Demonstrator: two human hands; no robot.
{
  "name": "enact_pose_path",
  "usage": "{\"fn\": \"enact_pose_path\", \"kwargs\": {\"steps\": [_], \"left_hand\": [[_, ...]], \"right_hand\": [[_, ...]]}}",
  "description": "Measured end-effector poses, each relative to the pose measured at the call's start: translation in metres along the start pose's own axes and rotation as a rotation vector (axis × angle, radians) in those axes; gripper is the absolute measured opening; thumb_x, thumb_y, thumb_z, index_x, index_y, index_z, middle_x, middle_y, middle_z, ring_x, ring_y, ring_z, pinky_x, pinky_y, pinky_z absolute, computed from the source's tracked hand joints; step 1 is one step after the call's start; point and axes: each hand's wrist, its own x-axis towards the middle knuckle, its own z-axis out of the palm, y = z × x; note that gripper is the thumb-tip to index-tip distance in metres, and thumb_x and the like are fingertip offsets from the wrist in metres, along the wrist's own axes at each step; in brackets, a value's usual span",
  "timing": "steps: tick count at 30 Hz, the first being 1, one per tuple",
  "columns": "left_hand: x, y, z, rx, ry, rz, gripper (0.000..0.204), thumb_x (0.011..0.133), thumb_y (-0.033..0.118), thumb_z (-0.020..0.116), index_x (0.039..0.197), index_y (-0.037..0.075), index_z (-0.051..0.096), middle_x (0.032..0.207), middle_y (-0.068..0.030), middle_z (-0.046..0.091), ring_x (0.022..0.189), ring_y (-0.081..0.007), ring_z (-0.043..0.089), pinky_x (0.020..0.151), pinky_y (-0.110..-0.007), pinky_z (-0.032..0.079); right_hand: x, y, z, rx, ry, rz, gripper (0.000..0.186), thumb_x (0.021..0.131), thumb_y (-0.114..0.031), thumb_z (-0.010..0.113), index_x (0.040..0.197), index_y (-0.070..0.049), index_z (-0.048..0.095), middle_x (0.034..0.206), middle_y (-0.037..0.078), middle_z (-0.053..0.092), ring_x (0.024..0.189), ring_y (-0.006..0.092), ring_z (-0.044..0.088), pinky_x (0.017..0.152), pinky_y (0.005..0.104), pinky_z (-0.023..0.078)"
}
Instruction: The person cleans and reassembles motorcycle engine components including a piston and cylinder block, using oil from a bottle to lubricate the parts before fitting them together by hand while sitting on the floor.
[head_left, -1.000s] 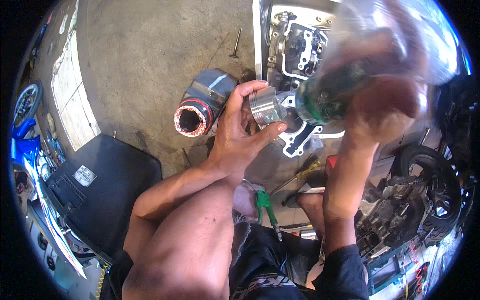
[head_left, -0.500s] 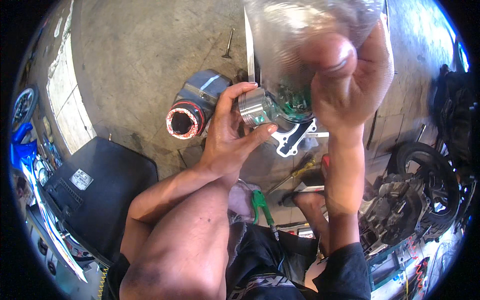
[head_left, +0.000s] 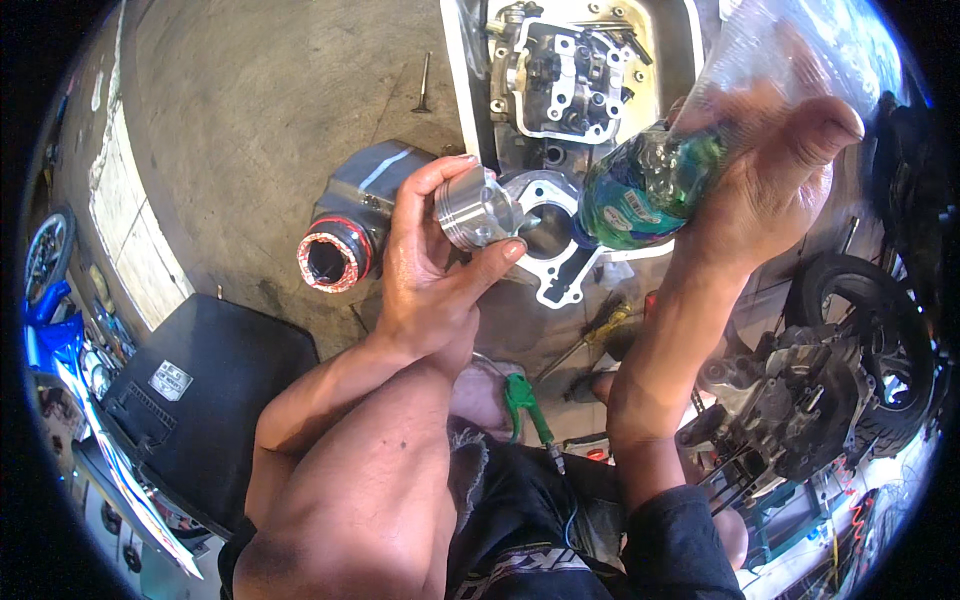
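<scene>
My left hand (head_left: 425, 285) grips a shiny metal piston (head_left: 462, 210), thumb on its lower edge and fingertips on top. My right hand (head_left: 770, 185) grips a clear plastic bottle (head_left: 660, 185) with a green label, tilted down and left toward the piston. Behind the piston and the bottle's lower end lies an engine cylinder (head_left: 560, 280) with a white gasket face and a round bore, partly hidden. Above it, a cylinder head (head_left: 565, 75) sits in a pale metal tray (head_left: 682, 45). A long-stemmed valve (head_left: 423, 95) lies on the floor to the left.
A grey housing (head_left: 370, 175) with a red-ringed opening lies left. A black panel (head_left: 230, 400) and blue bike parts (head_left: 50, 330) are lower left. A screwdriver (head_left: 605, 330) and green air gun (head_left: 525, 405) lie below. An engine (head_left: 780, 400) and wheel (head_left: 890, 320) stand right.
The bottle shows more clearly than half a second ago, swung so its upper part leans right, uncovering the cylinder head. My left hand and piston appear further left in the picture.
</scene>
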Motion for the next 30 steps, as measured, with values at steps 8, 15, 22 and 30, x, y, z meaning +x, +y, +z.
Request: {"fn": "enact_pose_path", "kwargs": {"steps": [8,15,22,30], "left_hand": [[0.004,0.007,0.01,-0.016,0.025,0.011,0.076,0.083,-0.002,0.081,0.145,0.002,0.038,0.134,-0.0128,0.054,0.12,-0.022,0.06,0.107,-0.037,0.048],[0.009,0.009,0.011,0.09,-0.014,0.055,0.072,0.086,0.0,0.078,0.145,0.002,0.036,0.133,-0.0161,0.052,0.117,-0.0313,0.064,0.104,-0.046,0.052],[0.013,0.005,0.009,0.155,-0.015,0.1,0.07,0.088,0.001,0.077,0.145,0.002,0.036,0.132,-0.0162,0.053,0.115,-0.0328,0.066,0.101,-0.044,0.053],[0.014,0.007,0.01,0.242,0.024,0.127,0.07,0.088,0.006,0.078,0.145,0.0,0.037,0.131,-0.0182,0.055,0.113,-0.0342,0.067,0.103,-0.044,0.051]], "right_hand": [[-0.014,0.017,-0.015,0.267,0.175,0.264,0.093,0.099,-0.076,0.028,0.131,0.007,0.057,0.062,0.011,0.064,0.061,0.0183,0.064,0.066,0.0271,0.053],[-0.034,0.022,-0.03,0.377,0.35,0.387,0.097,0.095,-0.08,0.032,0.134,0.007,0.053,0.067,0.013,0.063,0.06,0.0226,0.063,0.063,0.0342,0.055],[-0.044,0.02,-0.03,0.425,0.516,0.455,0.097,0.095,-0.08,0.029,0.134,0.005,0.053,0.073,0.014,0.063,0.06,0.0246,0.063,0.063,0.0364,0.055],[-0.058,0.035,-0.024,0.39,0.572,0.393,0.086,0.102,-0.071,0.025,0.14,0.003,0.047,0.078,0.014,0.067,0.063,0.0231,0.067,0.063,0.0339,0.059]]}}
